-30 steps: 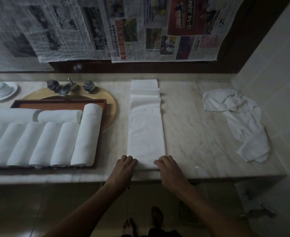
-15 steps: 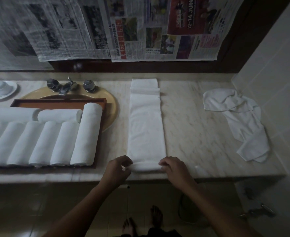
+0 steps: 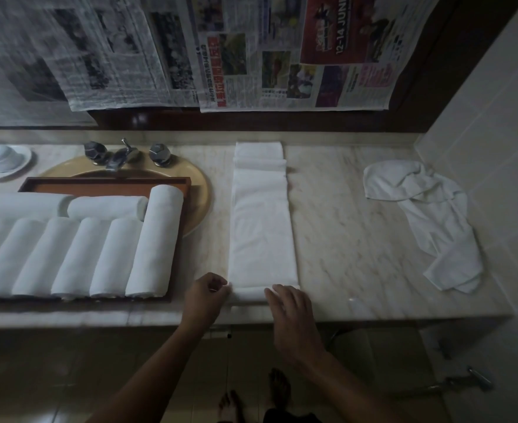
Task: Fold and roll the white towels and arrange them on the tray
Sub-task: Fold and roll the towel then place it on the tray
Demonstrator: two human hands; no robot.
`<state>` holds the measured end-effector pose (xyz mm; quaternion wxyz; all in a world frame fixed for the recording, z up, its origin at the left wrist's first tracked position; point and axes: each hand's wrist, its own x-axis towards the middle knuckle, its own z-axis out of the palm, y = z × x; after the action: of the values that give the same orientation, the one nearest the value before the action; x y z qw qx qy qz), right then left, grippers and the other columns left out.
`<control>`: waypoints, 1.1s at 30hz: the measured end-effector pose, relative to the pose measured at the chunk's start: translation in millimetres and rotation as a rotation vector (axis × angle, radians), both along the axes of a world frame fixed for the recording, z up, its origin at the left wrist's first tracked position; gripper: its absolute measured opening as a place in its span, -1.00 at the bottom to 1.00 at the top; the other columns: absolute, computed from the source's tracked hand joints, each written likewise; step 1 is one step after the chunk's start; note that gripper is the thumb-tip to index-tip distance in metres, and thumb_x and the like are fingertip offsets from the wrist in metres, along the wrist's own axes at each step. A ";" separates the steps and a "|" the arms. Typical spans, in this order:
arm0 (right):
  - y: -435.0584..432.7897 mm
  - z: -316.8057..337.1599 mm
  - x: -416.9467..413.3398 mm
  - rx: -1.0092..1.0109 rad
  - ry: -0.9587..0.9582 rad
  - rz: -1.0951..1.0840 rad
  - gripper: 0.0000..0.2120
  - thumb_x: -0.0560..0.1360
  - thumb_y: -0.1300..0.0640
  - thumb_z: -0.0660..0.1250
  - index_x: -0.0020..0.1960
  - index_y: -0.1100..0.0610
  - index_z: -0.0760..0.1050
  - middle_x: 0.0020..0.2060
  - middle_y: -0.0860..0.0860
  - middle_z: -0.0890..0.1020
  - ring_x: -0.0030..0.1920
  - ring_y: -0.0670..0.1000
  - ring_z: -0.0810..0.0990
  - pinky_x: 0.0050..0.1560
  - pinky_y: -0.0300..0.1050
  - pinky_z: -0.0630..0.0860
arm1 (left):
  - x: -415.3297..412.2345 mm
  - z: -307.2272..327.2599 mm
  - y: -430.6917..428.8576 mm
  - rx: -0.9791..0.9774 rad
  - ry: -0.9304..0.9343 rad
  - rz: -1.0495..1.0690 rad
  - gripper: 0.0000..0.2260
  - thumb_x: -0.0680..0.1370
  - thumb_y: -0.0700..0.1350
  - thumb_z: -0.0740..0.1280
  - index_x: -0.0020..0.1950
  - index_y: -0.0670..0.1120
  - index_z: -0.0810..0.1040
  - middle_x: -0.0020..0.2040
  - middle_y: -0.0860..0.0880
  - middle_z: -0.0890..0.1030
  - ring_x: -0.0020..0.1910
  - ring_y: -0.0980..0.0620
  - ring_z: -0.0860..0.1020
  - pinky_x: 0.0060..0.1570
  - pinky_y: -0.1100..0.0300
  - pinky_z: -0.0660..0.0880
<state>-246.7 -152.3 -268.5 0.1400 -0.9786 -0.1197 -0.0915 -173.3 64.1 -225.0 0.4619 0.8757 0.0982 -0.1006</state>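
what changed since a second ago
Both hands turned the near end of the folded towel into a small roll. The left hand now pinches its end; the right hand lies on it. The rolled towels, tray and crumpled towel stayed put.

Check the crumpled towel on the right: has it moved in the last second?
No. The crumpled towel lies at the same spot on the marble counter, beside the tiled wall.

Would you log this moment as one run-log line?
folded towel: near end rolled | left hand: pinches roll | right hand: presses roll | tray: rolled towels
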 end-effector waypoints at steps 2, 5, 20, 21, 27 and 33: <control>0.2 -5.7 -1.1 -0.050 0.000 0.009 -0.45 0.51 0.28 0.12 0.49 0.20 0.44 0.41 0.17 0.49 0.39 0.24 0.45 0.42 0.24 0.36 | -13.0 -3.9 -8.3 0.233 -0.257 -0.097 -0.84 0.58 -0.10 0.44 0.15 0.00 0.60 0.11 0.06 0.60 0.02 0.11 0.58 -0.04 0.23 0.51; -0.9 -13.0 4.0 -0.087 0.003 0.009 -0.47 0.56 0.23 0.10 0.52 0.21 0.41 0.45 0.18 0.48 0.44 0.26 0.44 0.47 0.27 0.27 | -34.0 -23.4 -27.4 0.538 -0.508 -0.504 -0.47 0.45 -0.19 0.50 0.40 -0.06 0.50 0.40 -0.10 0.54 0.37 -0.10 0.53 0.34 -0.08 0.49; -20.6 1.2 30.1 -0.126 0.034 0.143 -0.52 0.43 0.26 0.24 0.34 0.17 0.56 0.16 0.08 0.64 0.11 0.12 0.64 0.15 0.06 0.59 | -1.0 -35.3 15.1 0.540 -0.521 -0.876 -0.46 0.51 -0.25 0.29 0.51 -0.20 0.40 0.36 -0.12 0.47 0.24 -0.07 0.55 0.26 0.04 0.55; -24.9 1.4 27.8 -0.079 0.044 0.163 -0.49 0.39 0.30 0.33 0.34 0.15 0.56 0.15 0.06 0.65 0.11 0.10 0.64 0.13 0.03 0.59 | -3.2 -34.0 17.0 0.532 -0.518 -0.884 -0.47 0.51 -0.24 0.28 0.50 -0.19 0.41 0.34 -0.09 0.47 0.22 -0.05 0.54 0.24 0.05 0.55; -40.7 7.5 18.0 0.227 0.220 0.118 -0.73 0.57 0.19 0.28 0.23 0.06 0.58 0.14 -0.03 0.59 0.11 -0.03 0.56 0.13 -0.12 0.55 | -14.7 -20.5 17.9 0.394 -0.331 -0.773 -0.67 0.61 -0.11 0.35 0.37 0.03 0.42 0.24 0.07 0.55 0.12 0.07 0.49 0.17 0.10 0.47; -43.5 12.8 31.4 0.268 0.324 0.051 -0.71 0.58 0.28 0.37 0.23 0.01 0.63 0.11 -0.08 0.57 0.12 -0.04 0.48 0.14 -0.10 0.49 | 1.9 -13.3 17.7 0.156 -0.150 -0.571 -0.84 0.62 -0.06 0.41 0.19 0.03 0.63 0.05 0.18 0.55 -0.08 0.27 0.52 -0.10 0.41 0.42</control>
<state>-215.3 -195.9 -255.7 0.2885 -0.9498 -0.1071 0.0556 -171.3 81.8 -238.3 0.3523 0.9057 -0.1790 -0.1536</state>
